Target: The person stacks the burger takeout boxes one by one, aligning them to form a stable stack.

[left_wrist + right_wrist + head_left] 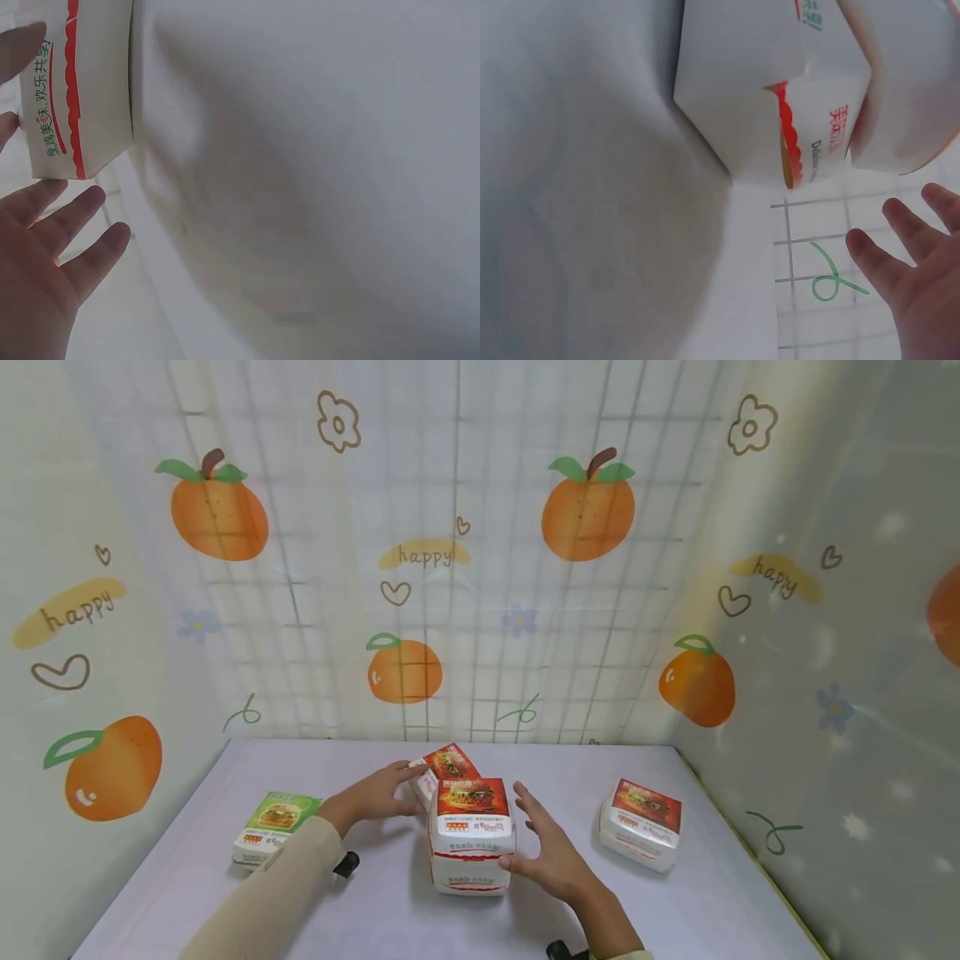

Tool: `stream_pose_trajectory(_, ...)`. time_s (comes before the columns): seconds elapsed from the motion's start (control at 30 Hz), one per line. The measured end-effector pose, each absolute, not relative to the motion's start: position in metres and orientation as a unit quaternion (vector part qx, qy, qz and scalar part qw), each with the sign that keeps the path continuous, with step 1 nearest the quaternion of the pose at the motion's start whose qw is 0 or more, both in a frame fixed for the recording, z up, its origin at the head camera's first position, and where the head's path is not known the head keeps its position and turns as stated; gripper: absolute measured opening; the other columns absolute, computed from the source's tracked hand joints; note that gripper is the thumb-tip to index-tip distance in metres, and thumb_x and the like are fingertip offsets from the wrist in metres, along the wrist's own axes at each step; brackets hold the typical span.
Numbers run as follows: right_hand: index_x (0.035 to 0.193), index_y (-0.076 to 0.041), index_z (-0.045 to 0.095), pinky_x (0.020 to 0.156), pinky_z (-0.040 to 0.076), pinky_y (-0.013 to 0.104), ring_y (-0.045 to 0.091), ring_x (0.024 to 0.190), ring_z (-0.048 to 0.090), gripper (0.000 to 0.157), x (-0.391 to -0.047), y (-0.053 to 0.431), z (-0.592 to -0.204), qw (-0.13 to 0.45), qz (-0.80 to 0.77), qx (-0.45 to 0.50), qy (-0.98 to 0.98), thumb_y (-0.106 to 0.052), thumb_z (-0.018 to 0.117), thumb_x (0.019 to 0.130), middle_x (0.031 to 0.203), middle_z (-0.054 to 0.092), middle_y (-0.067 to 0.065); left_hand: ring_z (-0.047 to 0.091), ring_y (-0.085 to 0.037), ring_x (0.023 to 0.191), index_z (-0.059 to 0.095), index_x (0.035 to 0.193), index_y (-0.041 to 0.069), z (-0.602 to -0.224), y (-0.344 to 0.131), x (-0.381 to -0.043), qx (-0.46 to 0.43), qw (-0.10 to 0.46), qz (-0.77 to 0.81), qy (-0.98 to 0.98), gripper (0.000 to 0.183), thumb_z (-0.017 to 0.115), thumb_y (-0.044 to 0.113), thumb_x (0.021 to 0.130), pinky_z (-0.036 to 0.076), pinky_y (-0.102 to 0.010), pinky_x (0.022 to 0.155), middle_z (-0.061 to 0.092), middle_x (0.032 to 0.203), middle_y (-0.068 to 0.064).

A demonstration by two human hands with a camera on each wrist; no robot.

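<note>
Two white burger boxes are stacked at the table's middle; the upper burger box (472, 814) has a red burger picture on top, and the lower burger box (471, 874) is partly covered by it. Behind them lies a tilted-looking red-topped burger box (450, 764), half hidden. My left hand (378, 793) reaches to that rear box's left side, fingers extended and seeming to touch it. In the left wrist view its fingers spread about a box corner (90, 97). My right hand (551, 856) is beside the stack's right side, fingers spread, thumb close to the boxes.
A green-topped burger box (281, 818) lies at the left, partly behind my left sleeve (277, 893). Another red-topped burger box (641, 822) sits at the right. A printed curtain (495, 610) with fruit drawings hangs around the pale table (375, 910).
</note>
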State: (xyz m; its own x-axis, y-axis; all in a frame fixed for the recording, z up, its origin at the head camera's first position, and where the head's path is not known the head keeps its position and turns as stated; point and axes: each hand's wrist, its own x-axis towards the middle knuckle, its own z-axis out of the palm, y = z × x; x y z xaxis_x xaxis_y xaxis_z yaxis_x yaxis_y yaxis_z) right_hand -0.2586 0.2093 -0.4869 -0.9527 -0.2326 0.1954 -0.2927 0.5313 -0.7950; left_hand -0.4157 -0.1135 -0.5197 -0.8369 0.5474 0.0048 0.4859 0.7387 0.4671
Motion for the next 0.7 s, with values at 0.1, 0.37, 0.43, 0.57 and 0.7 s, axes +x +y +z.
stream_pose_trajectory(0.1,0.155,-0.039,0.016,0.102,0.034,0.062,0.041,0.134,0.036,0.101,-0.2592,0.2092,-0.4861,0.035,0.464,0.152,-0.872,-0.047,0.078,0.076,0.157,0.026,0.006,0.029,-0.035,0.139,0.035,0.151,0.036,-0.5182,-0.1151,-0.4116,0.272,0.056,0.217,0.936,0.078,0.065,0.058,0.083,0.033,-0.061,0.103,0.028,0.156,-0.012)
stream_pose_trajectory(0.37,0.155,-0.037,0.015,0.102,0.034,0.061,0.038,0.136,0.035,0.102,-0.2589,0.2089,-0.4847,0.044,0.471,0.154,-0.867,-0.047,0.078,0.076,0.158,0.025,0.006,0.045,-0.033,0.129,0.040,0.150,0.032,-0.5116,-0.1145,-0.4049,0.257,0.023,0.171,0.951,0.071,0.067,0.047,0.086,0.042,-0.056,0.096,0.042,0.146,-0.012)
stream_pose_trajectory(0.43,0.155,-0.038,0.016,0.103,0.034,0.061,0.037,0.137,0.035,0.103,-0.2584,0.2084,-0.4848,0.042,0.472,0.151,-0.867,-0.047,0.079,0.075,0.158,0.025,0.005,0.049,-0.030,0.124,0.040,0.150,0.032,-0.5117,-0.1139,-0.4055,0.251,0.017,0.163,0.954,0.071,0.067,0.046,0.086,0.045,-0.054,0.094,0.046,0.142,-0.011)
stream_pose_trajectory(0.57,0.155,-0.039,0.017,0.103,0.033,0.060,0.039,0.136,0.034,0.104,-0.2570,0.2067,-0.4853,0.034,0.478,0.146,-0.866,-0.048,0.080,0.073,0.157,0.026,0.006,0.056,-0.024,0.110,0.040,0.150,0.031,-0.5149,-0.1130,-0.4080,0.239,0.011,0.153,0.959,0.072,0.068,0.046,0.086,0.049,-0.049,0.088,0.051,0.132,-0.007)
stream_pose_trajectory(0.7,0.155,-0.038,0.017,0.106,0.033,0.057,0.033,0.139,0.032,0.105,-0.2557,0.2051,-0.4862,0.032,0.477,0.151,-0.865,-0.045,0.082,0.073,0.158,0.025,0.003,0.056,-0.018,0.095,0.041,0.150,0.031,-0.5168,-0.1125,-0.4091,0.236,0.008,0.147,0.961,0.072,0.067,0.048,0.086,0.051,-0.042,0.081,0.052,0.122,-0.005)
